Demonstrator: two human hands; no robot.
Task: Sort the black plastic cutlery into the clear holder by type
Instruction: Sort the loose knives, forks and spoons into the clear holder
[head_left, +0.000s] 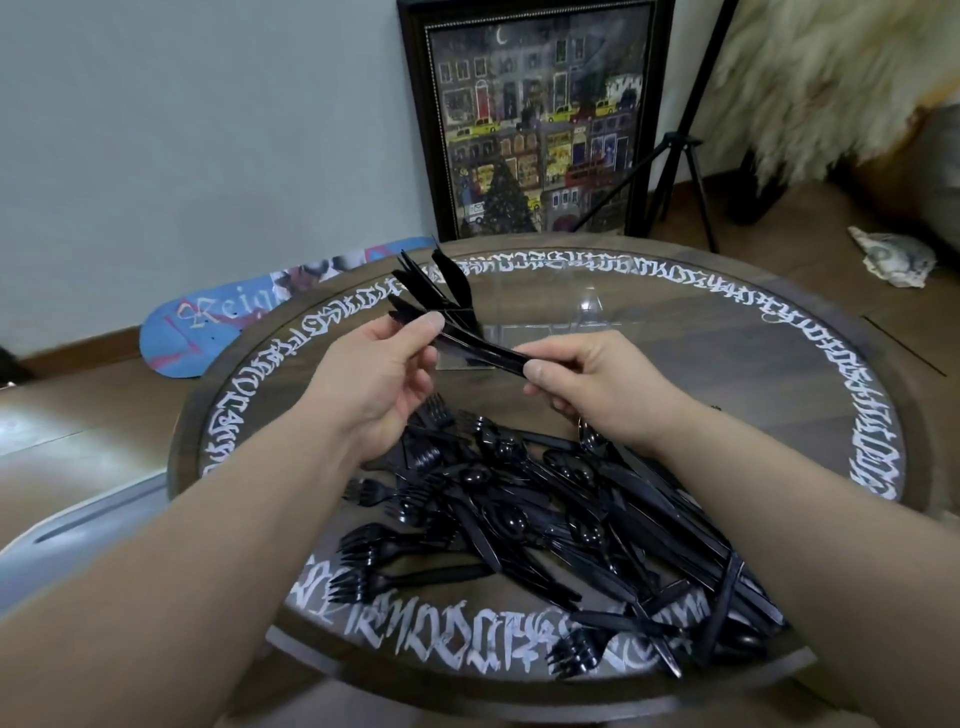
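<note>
The round desk carries the unsorted pile of black forks, spoons and knives on its near half; some pieces at the near right lie close to the rim, so a brush from a forearm is judged likely to send them to the floor. The pile is tangled, tines laced through handles; a piece lifted from it could drag neighbours along and scatter them.

A bundle of knives is held above the desk between both hands; the left hand pinches the bundle near the blades between thumb and fingers, and the right hand pinches the handle ends with curled fingers. The blades fan apart at the far end; the bundle is judged loose, so one knife could slip out, or the splayed tips could catch on a wall and land in the wrong compartment.

The clear holder stands just beyond the hands; being transparent, it is hard to make out; its dividers, its compartment count and any contents cannot be told. Its light plastic could be tipped by a hard push. How many knives are in the bundle cannot be counted. The fingers under the right hand are hidden; something small at that wrist cannot be identified.
</note>
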